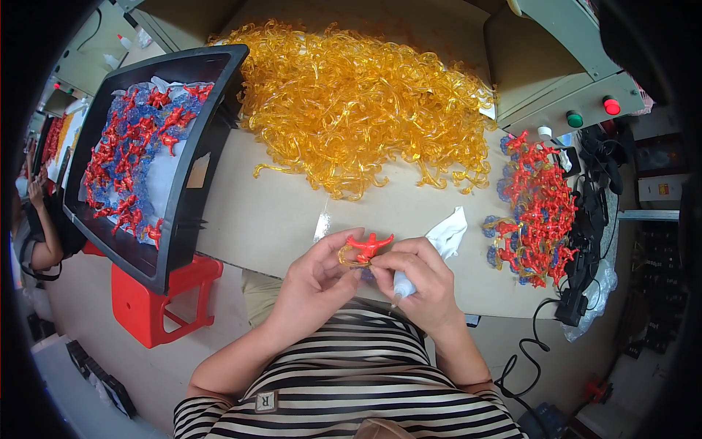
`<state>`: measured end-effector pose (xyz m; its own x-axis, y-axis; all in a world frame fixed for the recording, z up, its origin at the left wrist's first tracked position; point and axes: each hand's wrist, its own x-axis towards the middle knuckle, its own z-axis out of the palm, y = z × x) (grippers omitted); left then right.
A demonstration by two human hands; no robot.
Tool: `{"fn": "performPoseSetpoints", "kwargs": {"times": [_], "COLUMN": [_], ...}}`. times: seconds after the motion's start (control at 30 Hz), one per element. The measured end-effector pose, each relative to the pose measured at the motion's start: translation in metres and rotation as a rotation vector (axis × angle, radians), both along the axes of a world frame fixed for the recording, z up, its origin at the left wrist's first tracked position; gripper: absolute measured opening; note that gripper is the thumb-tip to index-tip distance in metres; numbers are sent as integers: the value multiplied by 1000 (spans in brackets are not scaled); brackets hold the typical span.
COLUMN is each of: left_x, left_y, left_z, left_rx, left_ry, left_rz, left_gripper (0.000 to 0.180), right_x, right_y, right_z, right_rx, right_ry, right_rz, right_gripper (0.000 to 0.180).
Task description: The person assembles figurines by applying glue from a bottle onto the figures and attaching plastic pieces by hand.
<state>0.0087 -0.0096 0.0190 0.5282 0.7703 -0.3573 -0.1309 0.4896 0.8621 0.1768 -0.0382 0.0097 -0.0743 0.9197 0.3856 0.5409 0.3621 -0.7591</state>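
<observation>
My left hand (319,276) is closed around the lower part of a small red plastic figure (369,244), held above the table's near edge. A curved translucent yellow piece (346,257) lies against the figure, and a bit of translucent blue shows beneath it. With thumb and forefinger my right hand (423,279) pinches at the yellow piece by the figure. A small white squeeze bottle (404,284) with a thin tip is tucked in that same hand, tip down. The fingers partly hide where the pieces meet.
A large heap of translucent yellow curved pieces (365,110) covers the back of the table (270,212). Red-and-blue figures (537,212) cluster at right, beside black cables. A crumpled white tissue (447,233) lies nearby. At left, a black bin (191,168) of figures sits above a red stool (139,304).
</observation>
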Motion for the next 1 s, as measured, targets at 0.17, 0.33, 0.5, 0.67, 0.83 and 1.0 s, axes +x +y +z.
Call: {"fn": "performPoseSetpoints", "kwargs": {"times": [0.17,0.33,0.5,0.67,0.83,1.0], "left_x": [2,1,2,3,1,-1], "left_y": [0,-1,-1,-3,-6,-7], "left_z": [0,-2,-1,-5,-15,-19], "left_rx": [49,82,109,136,207,303], "left_ry": [10,6,11,54,80,65], "left_rz": [17,21,25,76,87,91], "left_gripper": [43,43,42,41,41,41], "right_x": [-1,-3,-5,-9,-7,-8], "right_y": [-2,-2,-6,-6,-6,-7], "right_z": [-5,0,-3,2,2,4], "right_rx": [-63,-133,-237,-391,-417,-424], "right_ry": [97,141,235,449,388,430], "right_rz": [-30,-56,-97,-106,-81,-85], "right_gripper": [27,22,25,33,34,33]}}
